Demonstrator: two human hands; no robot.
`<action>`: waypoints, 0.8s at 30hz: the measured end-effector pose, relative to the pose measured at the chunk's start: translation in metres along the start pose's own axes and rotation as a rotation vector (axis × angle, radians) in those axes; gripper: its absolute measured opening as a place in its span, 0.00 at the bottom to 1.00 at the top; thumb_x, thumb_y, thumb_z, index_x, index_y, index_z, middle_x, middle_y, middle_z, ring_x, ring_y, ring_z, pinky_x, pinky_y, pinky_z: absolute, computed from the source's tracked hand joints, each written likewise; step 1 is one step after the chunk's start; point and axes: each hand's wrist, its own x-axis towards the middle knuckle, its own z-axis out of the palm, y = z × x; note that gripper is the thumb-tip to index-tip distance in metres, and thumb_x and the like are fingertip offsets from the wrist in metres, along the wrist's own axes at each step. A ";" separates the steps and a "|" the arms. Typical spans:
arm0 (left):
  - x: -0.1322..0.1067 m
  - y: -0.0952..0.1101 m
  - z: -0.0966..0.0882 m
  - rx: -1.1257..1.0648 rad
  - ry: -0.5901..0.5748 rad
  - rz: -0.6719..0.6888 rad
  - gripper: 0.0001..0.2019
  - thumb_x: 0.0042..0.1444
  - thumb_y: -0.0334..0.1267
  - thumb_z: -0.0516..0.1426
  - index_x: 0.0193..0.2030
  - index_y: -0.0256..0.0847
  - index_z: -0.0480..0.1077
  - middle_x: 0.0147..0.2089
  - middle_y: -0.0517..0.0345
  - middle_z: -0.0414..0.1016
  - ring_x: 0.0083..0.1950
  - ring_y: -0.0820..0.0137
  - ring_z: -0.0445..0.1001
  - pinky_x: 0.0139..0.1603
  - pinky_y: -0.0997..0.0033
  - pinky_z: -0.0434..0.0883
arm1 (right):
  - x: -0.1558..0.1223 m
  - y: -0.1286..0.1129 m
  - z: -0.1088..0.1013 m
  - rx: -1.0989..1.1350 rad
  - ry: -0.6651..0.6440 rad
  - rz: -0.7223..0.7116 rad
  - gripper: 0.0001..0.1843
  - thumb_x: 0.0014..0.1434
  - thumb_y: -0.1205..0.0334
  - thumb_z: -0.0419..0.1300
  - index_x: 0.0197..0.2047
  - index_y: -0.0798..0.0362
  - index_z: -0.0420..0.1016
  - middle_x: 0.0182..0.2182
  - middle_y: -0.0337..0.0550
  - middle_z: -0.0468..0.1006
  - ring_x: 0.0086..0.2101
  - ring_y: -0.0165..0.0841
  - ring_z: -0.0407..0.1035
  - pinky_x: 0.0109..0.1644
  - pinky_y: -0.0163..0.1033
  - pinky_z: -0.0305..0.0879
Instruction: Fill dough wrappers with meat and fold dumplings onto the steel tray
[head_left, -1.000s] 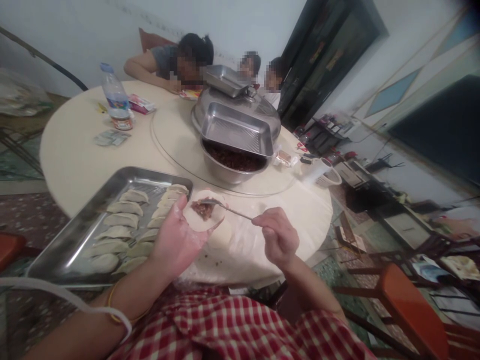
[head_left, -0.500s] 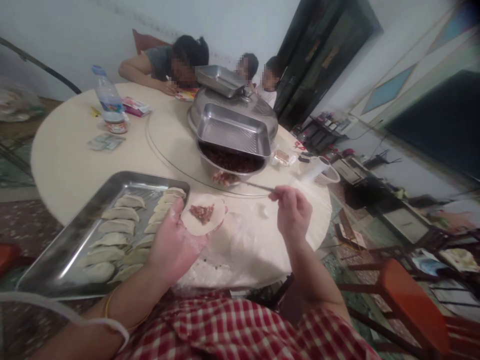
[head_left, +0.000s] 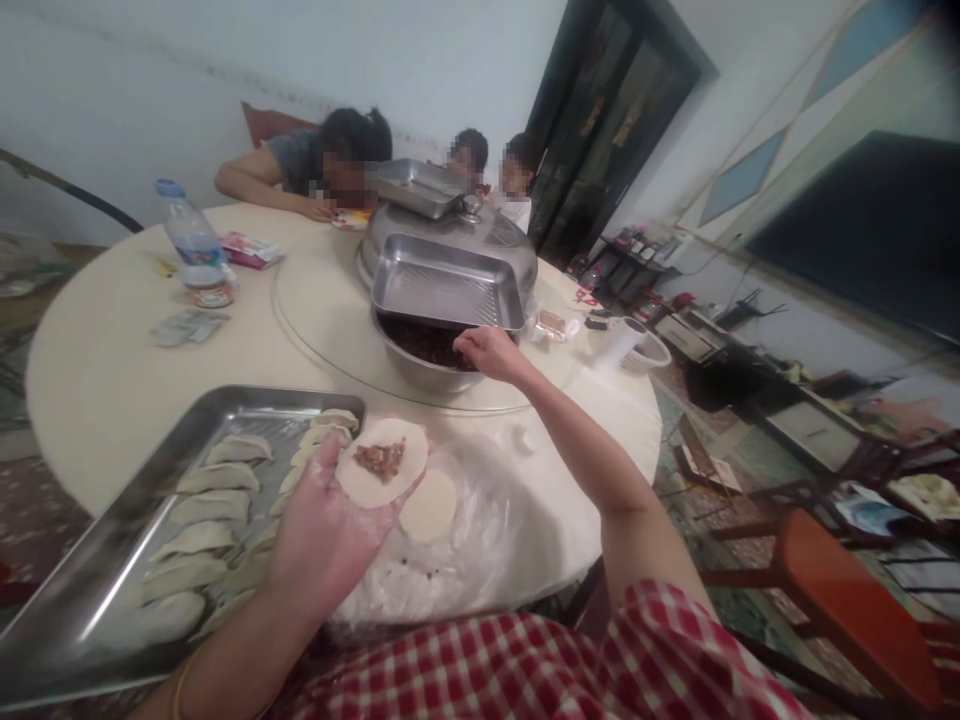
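Your right hand (head_left: 489,352) had just reached the bowl (head_left: 421,374), mid-frame (grip unclear), leaving your left hand (head_left: 324,525) alone cradling the wrapper (head_left: 367,490).

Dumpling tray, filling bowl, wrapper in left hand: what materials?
Tray: metal, probably stainless steel, glossy; bright streaked highlights.
Bowl: likely metal too, smooth, silvery; soft sheen on its wall.
Wrapper: looks like dough, matte; pale, thin, no shine.

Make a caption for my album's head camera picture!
Left hand holding a wrapper with filling, right hand at the bowl, dumplings in a tray.
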 end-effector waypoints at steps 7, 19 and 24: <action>-0.001 0.000 0.007 0.035 -0.016 -0.020 0.22 0.67 0.40 0.44 0.43 0.30 0.77 0.49 0.38 0.80 0.55 0.48 0.76 0.47 0.51 0.79 | -0.002 0.020 -0.005 0.295 0.220 0.233 0.13 0.58 0.62 0.52 0.28 0.55 0.74 0.15 0.36 0.72 0.17 0.24 0.61 0.23 0.29 0.56; -0.003 -0.001 0.007 0.034 -0.005 -0.020 0.22 0.67 0.40 0.44 0.55 0.27 0.71 0.52 0.33 0.78 0.54 0.47 0.77 0.45 0.48 0.79 | -0.009 0.027 -0.026 0.427 0.369 0.251 0.12 0.57 0.56 0.58 0.27 0.54 0.71 0.14 0.36 0.72 0.16 0.24 0.59 0.22 0.30 0.54; -0.006 -0.002 0.011 0.036 0.025 -0.053 0.23 0.68 0.41 0.43 0.62 0.30 0.66 0.52 0.37 0.79 0.56 0.49 0.75 0.49 0.47 0.77 | -0.016 0.022 -0.019 0.321 0.301 0.151 0.11 0.59 0.61 0.56 0.29 0.54 0.75 0.17 0.33 0.73 0.21 0.25 0.63 0.29 0.30 0.56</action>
